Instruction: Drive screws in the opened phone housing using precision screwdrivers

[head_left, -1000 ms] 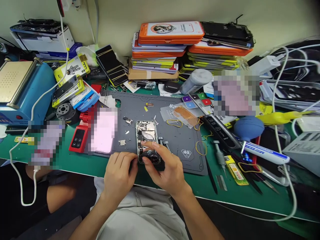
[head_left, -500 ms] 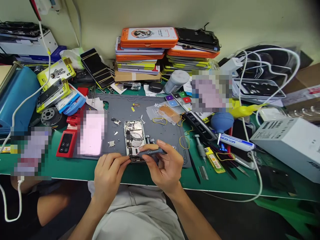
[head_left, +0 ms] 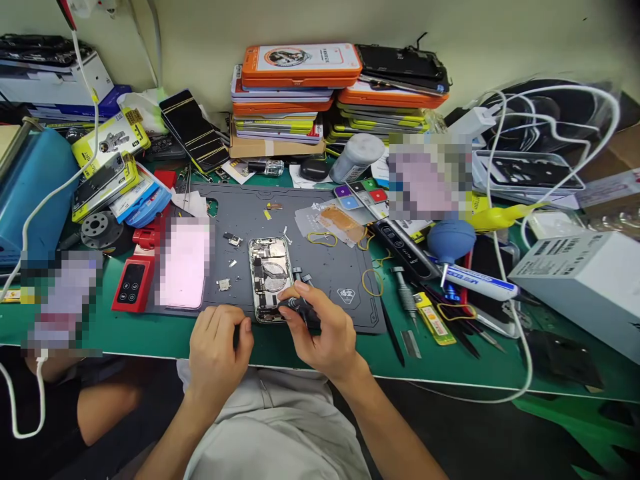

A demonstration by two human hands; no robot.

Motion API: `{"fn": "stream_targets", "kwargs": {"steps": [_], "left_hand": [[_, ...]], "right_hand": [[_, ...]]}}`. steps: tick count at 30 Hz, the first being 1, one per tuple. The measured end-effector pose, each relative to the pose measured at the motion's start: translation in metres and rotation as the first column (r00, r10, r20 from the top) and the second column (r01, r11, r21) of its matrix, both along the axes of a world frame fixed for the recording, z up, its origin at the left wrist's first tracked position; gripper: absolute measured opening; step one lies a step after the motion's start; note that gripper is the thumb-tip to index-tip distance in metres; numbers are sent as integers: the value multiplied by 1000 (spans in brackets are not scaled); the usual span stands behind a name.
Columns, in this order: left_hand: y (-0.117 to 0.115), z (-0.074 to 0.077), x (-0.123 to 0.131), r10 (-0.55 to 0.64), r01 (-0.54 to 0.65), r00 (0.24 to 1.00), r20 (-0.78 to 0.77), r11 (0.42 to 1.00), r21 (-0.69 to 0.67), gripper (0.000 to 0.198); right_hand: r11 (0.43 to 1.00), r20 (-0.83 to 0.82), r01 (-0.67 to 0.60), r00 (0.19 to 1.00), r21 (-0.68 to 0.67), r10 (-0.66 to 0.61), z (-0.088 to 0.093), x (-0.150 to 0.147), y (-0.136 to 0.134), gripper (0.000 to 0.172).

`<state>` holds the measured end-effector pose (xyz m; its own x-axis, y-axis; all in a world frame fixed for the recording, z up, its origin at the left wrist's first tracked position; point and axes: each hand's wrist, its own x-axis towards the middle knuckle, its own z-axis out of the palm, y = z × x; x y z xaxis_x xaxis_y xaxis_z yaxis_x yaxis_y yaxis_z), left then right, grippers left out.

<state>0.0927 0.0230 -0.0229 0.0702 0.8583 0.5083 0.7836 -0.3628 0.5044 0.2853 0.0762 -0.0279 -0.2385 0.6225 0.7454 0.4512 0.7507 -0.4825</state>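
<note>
Left fingers (head_left: 220, 321) curled, hold unclear | right fingers (head_left: 315, 297) grasping dark tool (head_left: 301, 305) | open phone (head_left: 255, 291): circuit parts (head_left: 277, 249) inside

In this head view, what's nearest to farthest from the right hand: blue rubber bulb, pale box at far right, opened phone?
1. Opened phone, just left of the right hand.
2. Blue rubber bulb, to its right.
3. Pale box, far right.

Bright, even light falls on the flat green desk (head_left: 150, 333), with soft shadows. Under its front edge it is dark. The open silver phone (head_left: 273, 275) near that edge looks fuzzy in its tiny parts. Chunky squares hide much of a flat pale pink phone (head_left: 185, 267) on the left. The grey-white cardboard box (head_left: 583, 290) near the right edge looks stretched.
</note>
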Motion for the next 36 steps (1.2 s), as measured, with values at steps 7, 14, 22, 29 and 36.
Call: {"fn": "stream_targets", "kwargs": {"steps": [7, 14, 22, 29, 36], "left_hand": [[1, 0, 1, 21, -21, 1000, 3, 1000, 0, 15], [0, 1, 2, 20, -20, 1000, -7, 1000, -3, 14], [1, 2, 2, 26, -26, 1000, -14, 1000, 1, 13], [1, 5, 3, 29, -29, 999, -13, 1000, 1, 15], [1, 4, 3, 27, -27, 999, -32, 1000, -11, 11]], "right_hand": [[1000, 90, -22, 996, 22, 19, 9, 2, 1, 64], [995, 154, -88, 985, 41, 81, 14, 3, 1, 51], [987, 41, -157, 987, -26, 158, 10, 6, -1, 63], [988, 17, -148, 989, -38, 149, 6, 8, 0, 68], [996, 15, -91, 996, -4, 91, 4, 8, -1, 68]]}}
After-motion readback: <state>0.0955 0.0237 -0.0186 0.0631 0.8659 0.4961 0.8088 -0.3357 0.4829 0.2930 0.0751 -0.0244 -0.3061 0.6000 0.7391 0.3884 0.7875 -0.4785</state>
